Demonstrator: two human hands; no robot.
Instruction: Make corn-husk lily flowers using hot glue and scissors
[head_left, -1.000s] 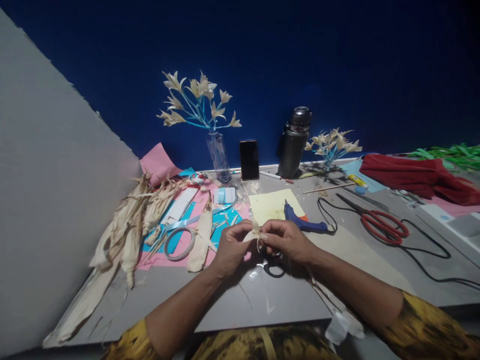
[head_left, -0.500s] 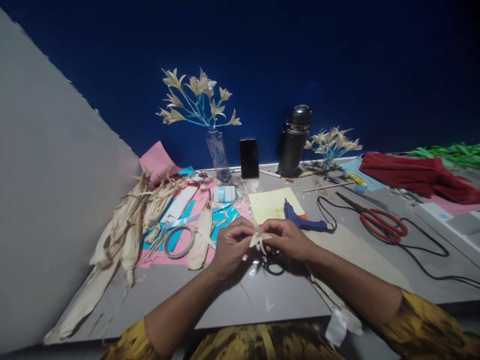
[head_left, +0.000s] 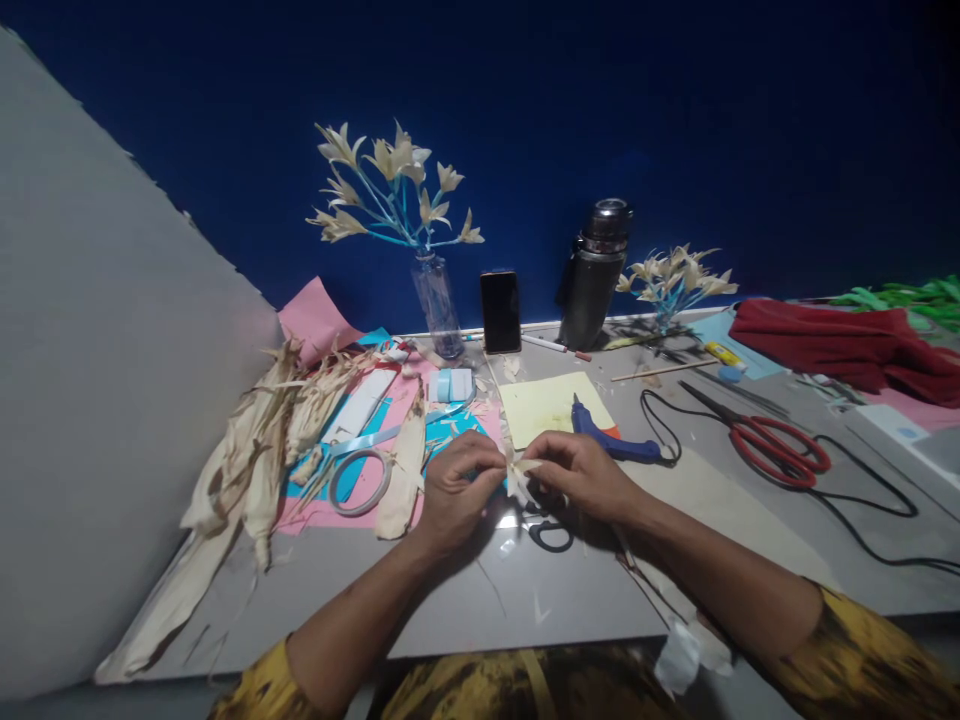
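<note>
While a small, pale, star-shaped husk flower [head_left: 519, 482] is pinched between the left hand [head_left: 461, 492] and the right hand [head_left: 583, 476], each grip is kept narrow, closed on it by thumb and fingers, above the grey counter [head_left: 450, 620]. Just below, black-handled scissors [head_left: 532, 546] are partly hidden by the right hand. Beyond, a pale yellow paper sheet [head_left: 544, 398] is overlapped by a blue pistol-shaped glue gun [head_left: 611, 440]. Farther right, large red-handled scissors [head_left: 750, 430] are seen; on the left, dry cream corn husks [head_left: 251, 450] are heaped. Near the dark blue wall [head_left: 525, 120], blue-stemmed husk blooms [head_left: 397, 157] are held in a clear bottle-shaped vase [head_left: 436, 310].
</note>
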